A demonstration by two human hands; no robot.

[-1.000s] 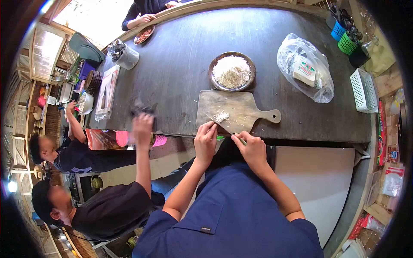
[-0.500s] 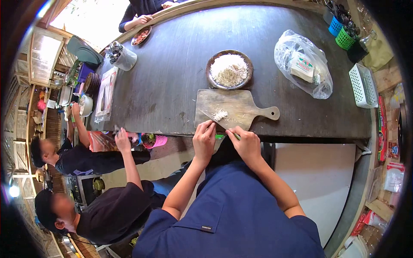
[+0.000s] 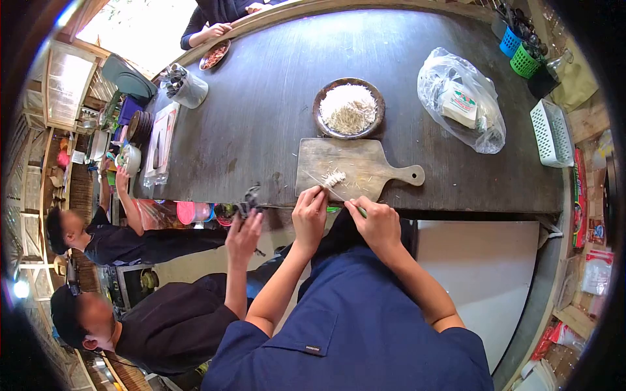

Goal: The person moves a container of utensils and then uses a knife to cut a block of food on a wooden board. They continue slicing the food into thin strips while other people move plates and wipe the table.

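My right hand point(image 3: 379, 225) grips the green handle of a knife point(image 3: 338, 194), whose thin blade slants up to the left over the wooden cutting board point(image 3: 339, 155). Bent together at the board's near edge, the fingers of my left hand point(image 3: 309, 212) are close to the blade; what they hold, if anything, is hidden. Just beyond the blade lies a small pile of white shreds point(image 3: 334, 177), with loose bits scattered around it. Behind the board stands a brown bowl point(image 3: 319, 124) heaped with pale shreds.
A clear plastic bag point(image 3: 486, 133) holding a white package lies right on the dark table point(image 3: 254, 117). A white basket point(image 3: 551, 137) is farther right. Left, a co-worker's hand point(image 3: 244, 236) holds a dark object point(image 3: 249, 199) near the table edge. A cutlery container point(image 3: 189, 91) stands far left.
My hands stay at the board, the right one shifting slightly downward with the knife. The nearer co-worker's hand has moved right, toward my left arm, with the dark object.
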